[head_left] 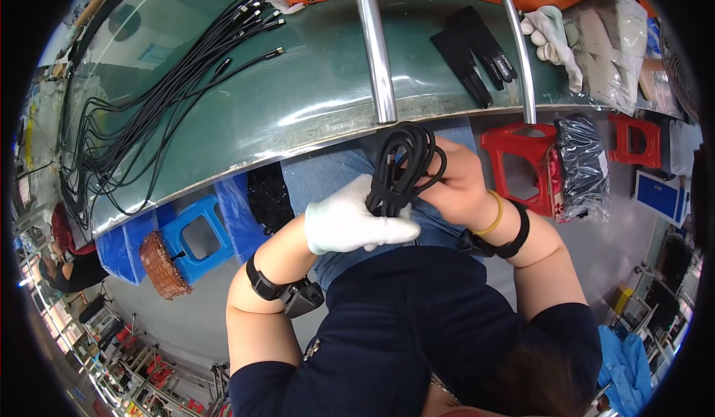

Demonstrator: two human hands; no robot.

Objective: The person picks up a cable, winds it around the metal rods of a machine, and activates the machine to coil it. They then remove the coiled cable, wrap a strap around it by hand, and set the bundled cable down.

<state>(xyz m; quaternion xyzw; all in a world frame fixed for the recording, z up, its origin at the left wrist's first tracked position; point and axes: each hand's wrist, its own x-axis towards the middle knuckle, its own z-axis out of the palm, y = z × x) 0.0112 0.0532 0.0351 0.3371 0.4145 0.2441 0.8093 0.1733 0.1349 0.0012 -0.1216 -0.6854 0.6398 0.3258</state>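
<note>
Over my lap, just off the table's near edge, hangs a coiled black cable [406,147] with a braided sleeve. A black strap [390,196] wraps around the lower part of the loops. My left hand [344,220], in a white glove, is closed around the strapped end, thumb stretched along the bottom. My right hand [460,186], bare, grips the right side of the coil with bent fingers, partly hidden behind the loops. Flat black straps [469,48] lie on the table to the right. At the left, a bunch of loose black cables [167,78] is spread out.
Two upright metal tubes [375,52] stand at the edge of the green table [313,67]. A white glove [550,37] and a clear plastic bag [614,52] lie at the far right. Beneath are a blue stool [195,238] and a red stool [518,156].
</note>
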